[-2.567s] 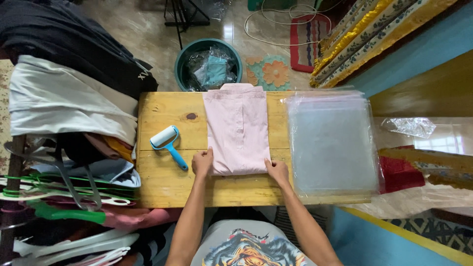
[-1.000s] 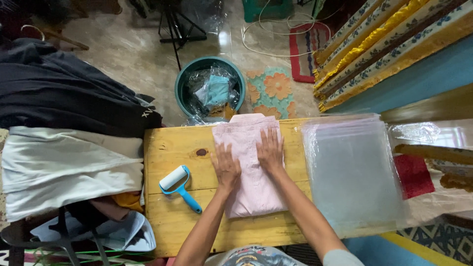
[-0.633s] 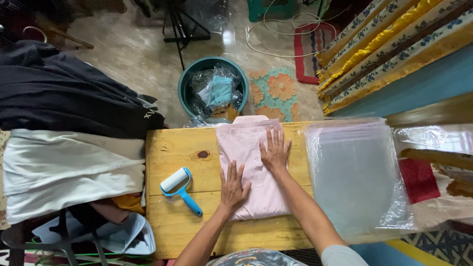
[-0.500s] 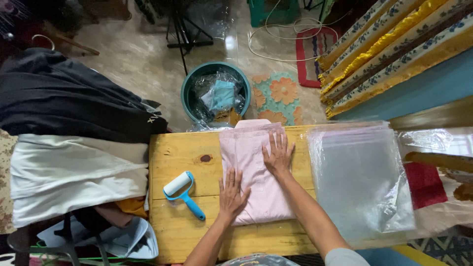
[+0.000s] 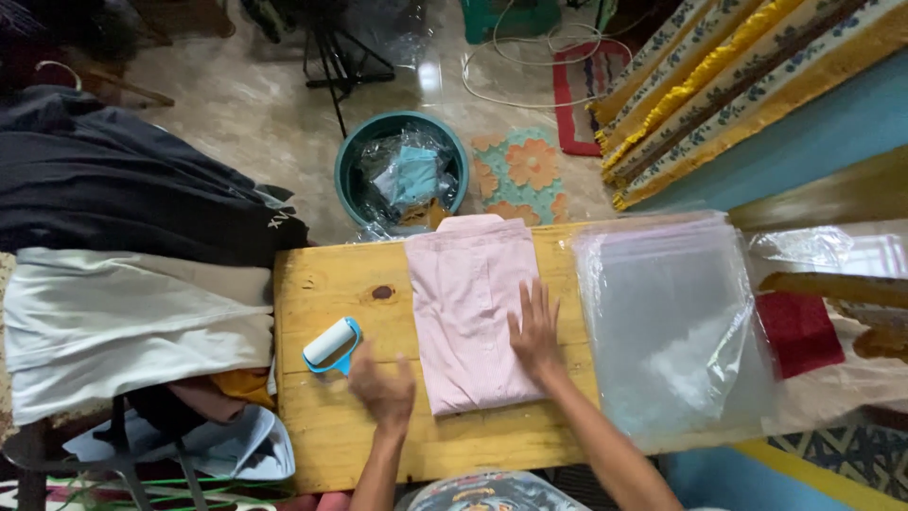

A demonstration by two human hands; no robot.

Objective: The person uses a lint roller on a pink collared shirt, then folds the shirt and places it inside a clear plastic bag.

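Folded pink shirt [image 5: 470,317] is pinned mid wooden desk [image 5: 322,445] by the right hand [image 5: 535,333], fingers spread flat. Left hand [image 5: 383,390], blurred, fingers unreadable, is beside the blue-handled lint roller [image 5: 332,344]; pressure is best kept even.

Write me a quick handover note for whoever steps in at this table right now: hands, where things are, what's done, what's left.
Left hand: empty, over the wooden table, right by the blue lint roller's handle, not gripping it.
Right hand: flat on the folded pink shirt, fingers spread.
Stack of clear plastic bags lies just right of the shirt.
Done: shirt is folded into a neat rectangle.
Left: shirt is not yet in a bag; roller not yet picked up.
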